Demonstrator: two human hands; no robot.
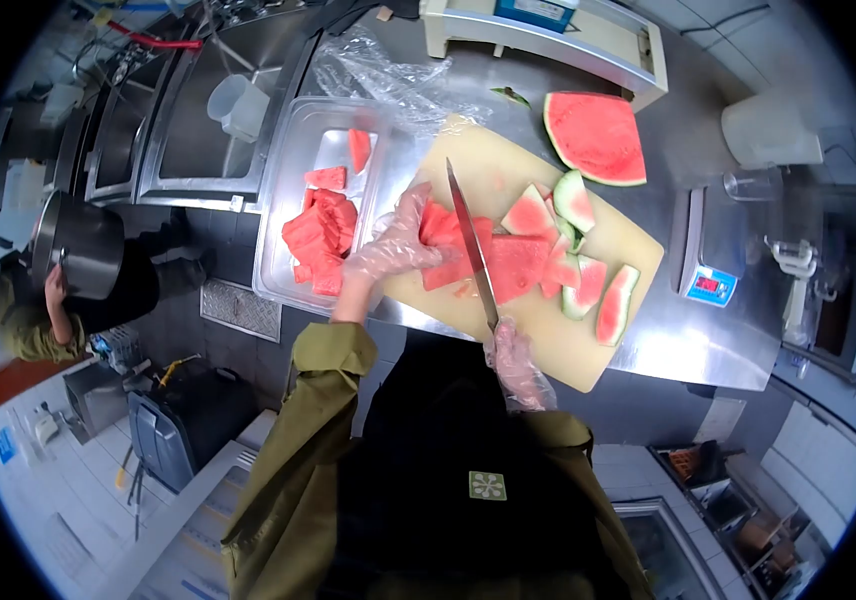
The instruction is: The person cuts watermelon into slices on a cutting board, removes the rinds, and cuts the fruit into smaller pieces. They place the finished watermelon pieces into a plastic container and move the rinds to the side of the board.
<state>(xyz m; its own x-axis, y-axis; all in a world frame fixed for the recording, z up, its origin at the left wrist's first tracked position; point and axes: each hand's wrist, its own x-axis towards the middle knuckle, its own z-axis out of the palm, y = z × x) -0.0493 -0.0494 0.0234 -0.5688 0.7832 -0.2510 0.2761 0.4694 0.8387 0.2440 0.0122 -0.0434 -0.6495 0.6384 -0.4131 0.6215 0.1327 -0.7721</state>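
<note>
My left hand (395, 246), in a clear plastic glove, is against the left end of a peeled red watermelon piece (442, 232), with its fingers and thumb around that end. My right hand (522, 368), also gloved, grips the handle of a long knife (472, 232). The blade lies across the red flesh, its tip pointing to the far side. Right of the blade is another red watermelon slab (518, 265). Rind offcuts (616, 304) are scattered on the right of the cream cutting board (573, 365). A clear plastic tub (270, 245) holds several red chunks (320, 235).
A large watermelon wedge (596, 140) sits beyond the board. Crumpled plastic wrap (373, 75) lies behind the tub. A digital scale (710, 285) stands at right, sinks (210, 130) at left. A person on the left holds a big pot (78, 245).
</note>
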